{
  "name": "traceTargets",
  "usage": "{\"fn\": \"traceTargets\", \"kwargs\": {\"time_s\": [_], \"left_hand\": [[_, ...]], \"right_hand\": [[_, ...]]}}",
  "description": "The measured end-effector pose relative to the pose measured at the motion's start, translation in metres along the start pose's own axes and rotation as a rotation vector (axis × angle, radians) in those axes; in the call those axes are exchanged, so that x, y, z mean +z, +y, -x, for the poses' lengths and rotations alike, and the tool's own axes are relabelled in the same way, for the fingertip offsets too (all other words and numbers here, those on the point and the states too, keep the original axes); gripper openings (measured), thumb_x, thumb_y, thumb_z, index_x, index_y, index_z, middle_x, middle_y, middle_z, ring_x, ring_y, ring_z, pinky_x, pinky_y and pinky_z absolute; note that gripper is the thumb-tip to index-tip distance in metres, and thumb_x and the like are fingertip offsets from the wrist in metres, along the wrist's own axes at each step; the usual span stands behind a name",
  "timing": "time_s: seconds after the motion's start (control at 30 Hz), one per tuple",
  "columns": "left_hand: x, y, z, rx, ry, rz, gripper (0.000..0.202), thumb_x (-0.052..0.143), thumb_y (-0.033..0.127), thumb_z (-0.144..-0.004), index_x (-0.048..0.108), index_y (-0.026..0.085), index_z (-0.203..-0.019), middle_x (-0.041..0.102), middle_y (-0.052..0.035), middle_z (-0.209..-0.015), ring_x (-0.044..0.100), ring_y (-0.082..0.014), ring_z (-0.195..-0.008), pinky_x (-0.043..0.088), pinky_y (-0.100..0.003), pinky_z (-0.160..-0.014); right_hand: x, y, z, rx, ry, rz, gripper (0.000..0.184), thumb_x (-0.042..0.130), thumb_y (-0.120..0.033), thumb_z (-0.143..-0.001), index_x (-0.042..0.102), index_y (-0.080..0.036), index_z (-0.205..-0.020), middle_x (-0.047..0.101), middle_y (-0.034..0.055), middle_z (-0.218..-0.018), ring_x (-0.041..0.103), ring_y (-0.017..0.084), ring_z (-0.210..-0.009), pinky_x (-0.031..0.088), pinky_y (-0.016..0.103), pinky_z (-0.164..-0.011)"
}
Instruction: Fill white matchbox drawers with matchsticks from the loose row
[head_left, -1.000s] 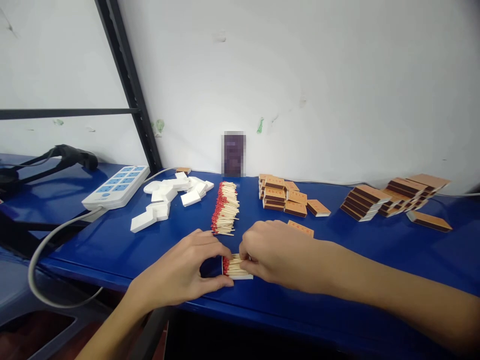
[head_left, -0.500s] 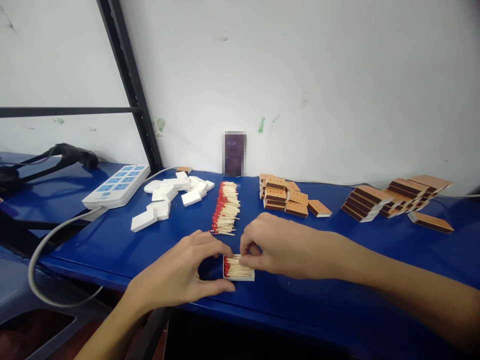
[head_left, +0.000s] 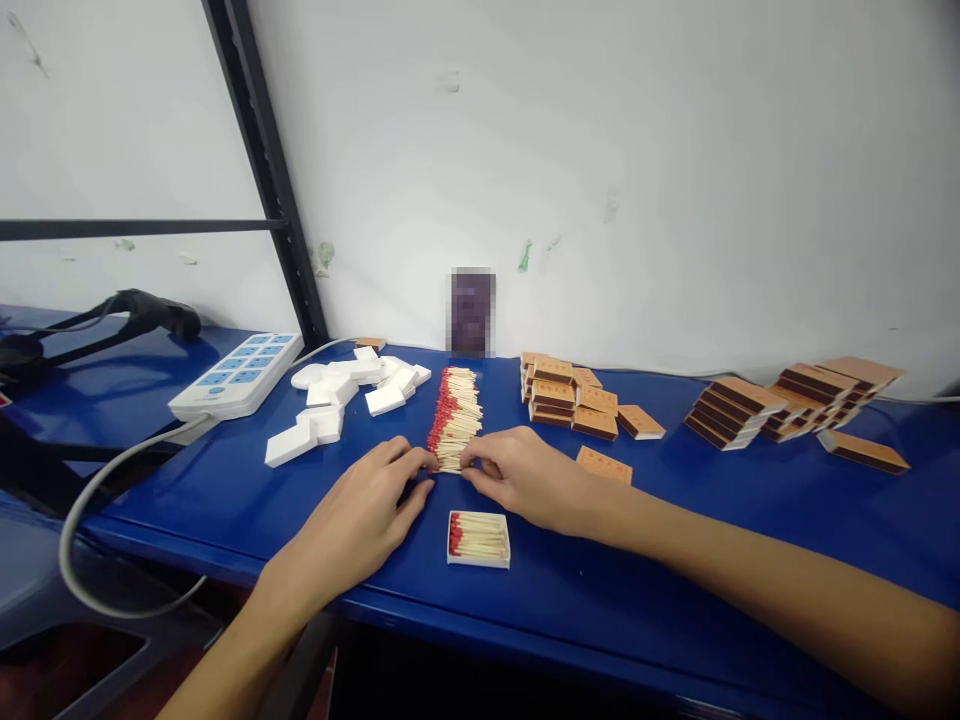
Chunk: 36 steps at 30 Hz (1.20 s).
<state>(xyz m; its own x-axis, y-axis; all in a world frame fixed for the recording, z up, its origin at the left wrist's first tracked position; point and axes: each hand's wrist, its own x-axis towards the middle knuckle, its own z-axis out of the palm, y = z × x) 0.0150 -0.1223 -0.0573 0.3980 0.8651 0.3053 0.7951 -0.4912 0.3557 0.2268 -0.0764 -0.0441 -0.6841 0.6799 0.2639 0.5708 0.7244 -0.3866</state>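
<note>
A small white tray filled with red-headed matches [head_left: 478, 539] lies free on the blue table [head_left: 675, 540] near its front edge. Just behind it, both hands meet at the near end of a long pile of loose matches [head_left: 454, 415]. My left hand [head_left: 367, 505] lies with fingers stretched out, its fingertips touching the red-headed side of the pile. My right hand [head_left: 525, 475] has curled fingers and thumb pinching matches at the pile's other side. An orange matchbox sleeve [head_left: 604, 464] lies flat beside my right wrist.
White empty trays [head_left: 337, 395] are scattered at the left. Orange matchboxes are stacked in the middle [head_left: 559, 392] and at the far right [head_left: 787, 398]. A white power strip [head_left: 236, 375] with a grey cable and a black metal frame post [head_left: 270, 180] stand at the left.
Both hands let go of the filled tray and moved away from me to the near end of the loose match pile. The tray stays where it was.
</note>
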Motion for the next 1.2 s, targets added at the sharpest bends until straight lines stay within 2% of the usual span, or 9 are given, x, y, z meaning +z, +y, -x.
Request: {"fn": "traceTargets", "kwargs": {"time_s": [0.27,0.43,0.7,0.93,1.2], "left_hand": [[0.001,0.001,0.0,-0.012,0.021,-0.014,0.018,0.045,0.025,-0.096,0.061,0.022,-0.105,0.057,-0.0018,-0.094,0.059,-0.0193,-0.088,0.045,-0.032,-0.076],[0.001,0.0,0.001,-0.012,0.021,0.001,0.017,0.046,0.026,-0.096,0.06,0.024,-0.107,0.057,-0.0008,-0.094,0.059,-0.0183,-0.087,0.044,-0.031,-0.076],[0.0,0.0,0.0,-0.006,-0.028,0.009,0.02,0.043,0.026,-0.098,0.062,0.024,-0.103,0.056,-0.0005,-0.095,0.059,-0.0165,-0.082,0.044,-0.03,-0.075],[-0.002,0.003,0.0,0.005,-0.044,-0.001,0.026,0.041,0.027,-0.099,0.063,0.023,-0.111,0.056,-0.0021,-0.095,0.058,-0.0175,-0.084,0.044,-0.031,-0.077],[-0.003,0.004,0.0,0.001,-0.062,-0.002,0.025,0.041,0.027,-0.099,0.064,0.023,-0.107,0.055,-0.0021,-0.094,0.058,-0.0175,-0.084,0.044,-0.032,-0.077]], "right_hand": [[0.011,0.005,0.001,-0.067,0.03,-0.034,0.015,0.052,-0.009,-0.087,0.064,-0.016,-0.08,0.058,-0.0016,-0.068,0.048,0.008,-0.06,0.035,0.02,-0.06],[0.016,0.007,0.003,-0.064,0.074,-0.03,0.011,0.054,-0.01,-0.086,0.063,-0.016,-0.081,0.054,-0.0031,-0.065,0.043,0.008,-0.057,0.034,0.02,-0.059],[0.022,0.01,0.005,-0.064,0.174,-0.013,0.01,0.057,-0.012,-0.085,0.066,-0.016,-0.082,0.055,-0.0033,-0.063,0.044,0.008,-0.056,0.033,0.02,-0.058],[0.02,0.007,0.008,0.059,0.189,0.042,0.01,0.062,-0.019,-0.083,0.072,-0.018,-0.084,0.053,-0.0042,-0.055,0.044,0.009,-0.051,0.031,0.022,-0.055],[0.019,0.005,0.008,0.141,0.165,0.054,0.014,0.063,-0.024,-0.083,0.076,-0.02,-0.087,0.058,-0.0034,-0.055,0.047,0.01,-0.051,0.032,0.023,-0.055]]}}
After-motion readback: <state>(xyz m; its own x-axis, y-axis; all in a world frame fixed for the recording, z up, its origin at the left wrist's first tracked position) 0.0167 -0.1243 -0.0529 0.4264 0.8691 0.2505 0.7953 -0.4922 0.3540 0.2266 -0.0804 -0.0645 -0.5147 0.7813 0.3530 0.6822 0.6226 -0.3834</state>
